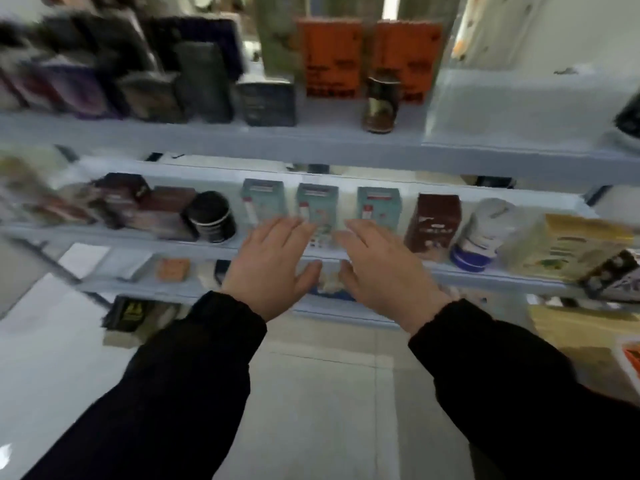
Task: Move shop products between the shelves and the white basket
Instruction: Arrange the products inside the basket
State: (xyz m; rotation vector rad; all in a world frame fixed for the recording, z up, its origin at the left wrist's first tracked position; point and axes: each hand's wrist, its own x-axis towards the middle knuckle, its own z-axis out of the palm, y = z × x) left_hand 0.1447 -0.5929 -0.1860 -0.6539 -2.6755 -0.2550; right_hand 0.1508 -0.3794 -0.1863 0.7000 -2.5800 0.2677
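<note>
Three teal boxes stand in a row on the middle shelf (450,268): one (263,199) on the left, one (318,202) in the middle, one (378,202) on the right. My left hand (273,261) and my right hand (384,271) reach side by side toward the middle teal box, fingers straight, holding nothing. The fingertips lie in front of the box's lower part; contact cannot be told. The white basket is not in view.
A black jar (211,216) and dark boxes stand left of the teal boxes; a brown box (434,223), a white bottle (485,233) and a yellow-green box (561,247) stand to the right. Orange boxes (330,57) and a dark bottle (381,102) fill the upper shelf. Lower shelves hold small items.
</note>
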